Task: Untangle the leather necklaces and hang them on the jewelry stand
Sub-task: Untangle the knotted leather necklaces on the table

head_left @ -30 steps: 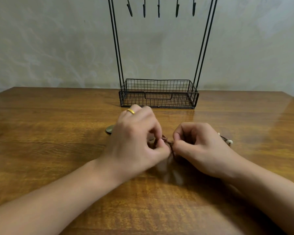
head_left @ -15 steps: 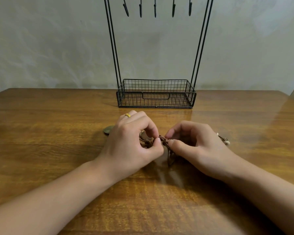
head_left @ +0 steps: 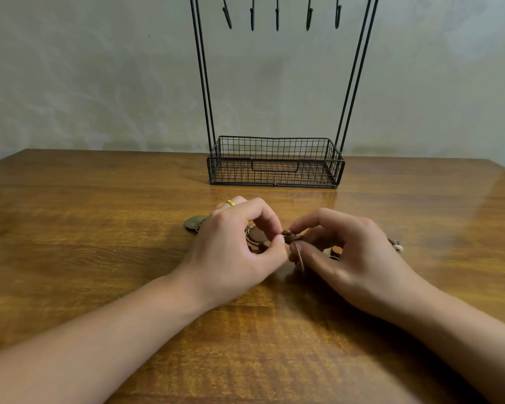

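Observation:
A tangle of brown leather necklaces (head_left: 291,238) lies on the wooden table (head_left: 99,228) between my hands. My left hand (head_left: 233,246), with a gold ring, pinches the knot from the left with thumb and forefinger. My right hand (head_left: 344,252) pinches the same knot from the right. A round metal pendant (head_left: 194,222) shows left of my left hand, a brown oval pendant (head_left: 257,236) under its fingers, and pale beads (head_left: 397,246) beyond my right hand. The black wire jewelry stand (head_left: 276,161) stands behind, its hooks (head_left: 277,16) bare.
The stand's wire basket base sits near the table's far edge against a pale wall (head_left: 99,83). The table's right edge runs down at the far right.
My hands have drawn slightly apart and lifted the knot, so more cord and the brown pendant now show between them.

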